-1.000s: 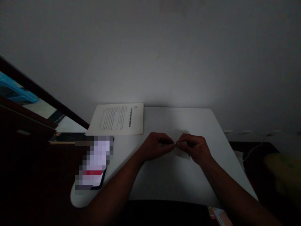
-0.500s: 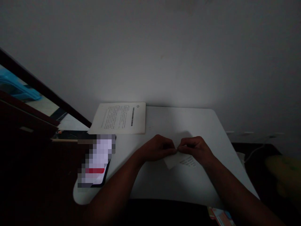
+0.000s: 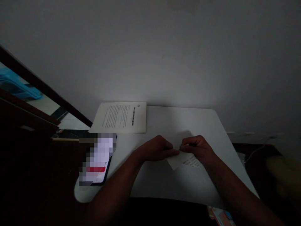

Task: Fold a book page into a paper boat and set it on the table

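A small piece of folded paper (image 3: 175, 161), with printed text on its right part, is held above the white table (image 3: 162, 182). My left hand (image 3: 159, 149) is closed, its thumb and fingers pinching the paper's upper edge. Close beside it, my right hand (image 3: 196, 147) is closed as well, pinching the same paper at its upper edge. The fingertips of both hands nearly meet. My fingers hide the top of the paper, and the dim light blurs its details.
At the table's back left lies a stack of printed sheets (image 3: 122, 117). In front of it rests a phone (image 3: 101, 160) with a lit, pixelated screen. A pale wall (image 3: 164, 62) rises behind the table. On the right, a cable (image 3: 257, 150) hangs near the wall.
The paper and both fingertips have shifted slightly to the right. Both hands keep their pinch on it. The whole view has moved a little.
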Available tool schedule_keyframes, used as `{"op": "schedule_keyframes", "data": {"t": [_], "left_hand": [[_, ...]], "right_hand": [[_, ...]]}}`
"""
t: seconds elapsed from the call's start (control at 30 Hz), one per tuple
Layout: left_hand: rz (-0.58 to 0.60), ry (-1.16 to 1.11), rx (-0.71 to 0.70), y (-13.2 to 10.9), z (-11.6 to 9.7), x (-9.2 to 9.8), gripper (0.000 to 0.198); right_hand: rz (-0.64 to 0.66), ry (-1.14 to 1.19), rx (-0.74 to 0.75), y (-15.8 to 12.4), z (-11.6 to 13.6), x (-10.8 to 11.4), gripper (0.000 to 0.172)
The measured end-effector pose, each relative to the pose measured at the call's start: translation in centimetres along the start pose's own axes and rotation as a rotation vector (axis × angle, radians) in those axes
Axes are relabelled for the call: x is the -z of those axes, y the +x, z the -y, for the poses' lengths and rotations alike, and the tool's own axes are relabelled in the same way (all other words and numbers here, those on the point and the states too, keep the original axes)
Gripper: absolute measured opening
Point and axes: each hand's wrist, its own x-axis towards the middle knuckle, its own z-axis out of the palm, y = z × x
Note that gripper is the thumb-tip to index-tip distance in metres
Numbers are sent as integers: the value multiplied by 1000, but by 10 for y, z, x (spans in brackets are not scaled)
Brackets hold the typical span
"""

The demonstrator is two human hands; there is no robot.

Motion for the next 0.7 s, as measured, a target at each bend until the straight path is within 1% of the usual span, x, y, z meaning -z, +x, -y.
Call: {"op": "schedule_keyframes", "data": {"t": [0.1,0.17,0.3,0.47,0.6,0.7], "left_hand": [[111,-142,76,1,1,2,39],[167,-202,99,1,2,3,39],[179,-275,73,1,2,3,43],[181,-489,150,3,2,-1,42],[242,-514,186,3,3,-1,44],[253,-531,188,3,3,0,44]], "right_hand": [[-3,49,-37,1,-4,2,12],[0,81,-63,1,-6,2,11],[8,137,-103,2,-5,0,12],[-46,201,-150,0,0,-1,12],[-38,195,-173,0,1,-2,14],[-32,189,-164,1,1,0,15]]}}
